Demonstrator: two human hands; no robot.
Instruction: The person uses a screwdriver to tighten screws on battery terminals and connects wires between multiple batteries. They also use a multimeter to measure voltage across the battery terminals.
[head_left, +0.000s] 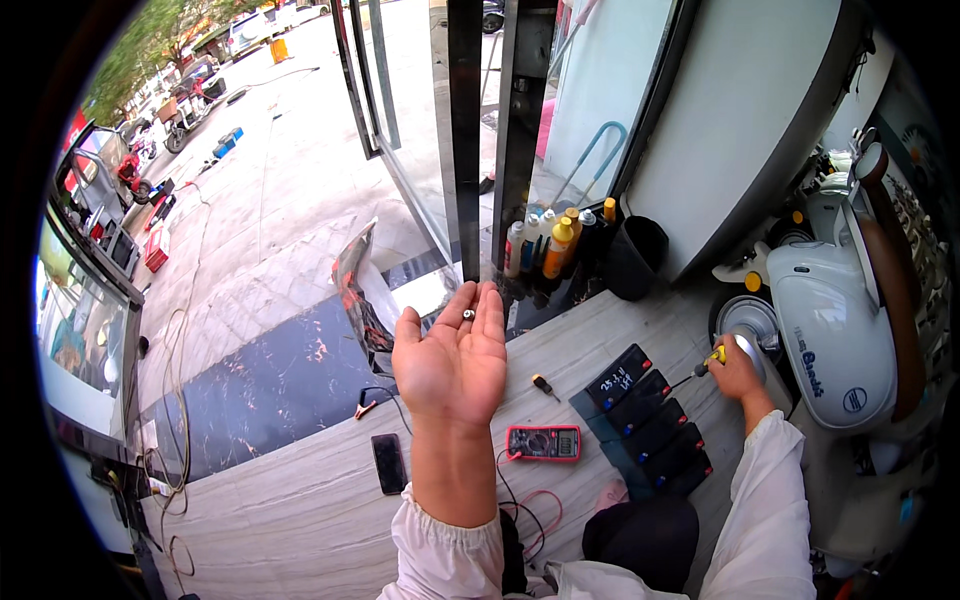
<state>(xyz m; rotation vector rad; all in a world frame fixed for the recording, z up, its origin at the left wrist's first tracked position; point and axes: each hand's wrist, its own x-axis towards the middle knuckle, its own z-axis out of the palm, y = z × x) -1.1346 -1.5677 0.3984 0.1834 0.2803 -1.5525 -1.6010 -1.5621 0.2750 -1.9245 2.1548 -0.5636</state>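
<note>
My left hand (pixel 452 365) is held palm up with the fingers stretched out. A small silvery metal piece (pixel 468 314), maybe a screw or nut, rests loose on those fingers. Closed round a yellow-handled screwdriver (pixel 717 355), my right hand (pixel 738 372) keeps the shaft pointing left. The tip is near the red-marked end of a black battery (pixel 640 405), one of several in a slanted row; whether it touches cannot be told. A red-framed multimeter (pixel 543 443) lies left of the batteries. Above it lies a short yellow-and-black tool (pixel 545 385).
A phone (pixel 388 464) and a cable clip (pixel 365 409) lie on the floor at left. Bottles (pixel 558 246) and a black bin (pixel 635 257) stand by the glass door. A pale scooter (pixel 840 330) stands close on the right. Cables run along the left side.
</note>
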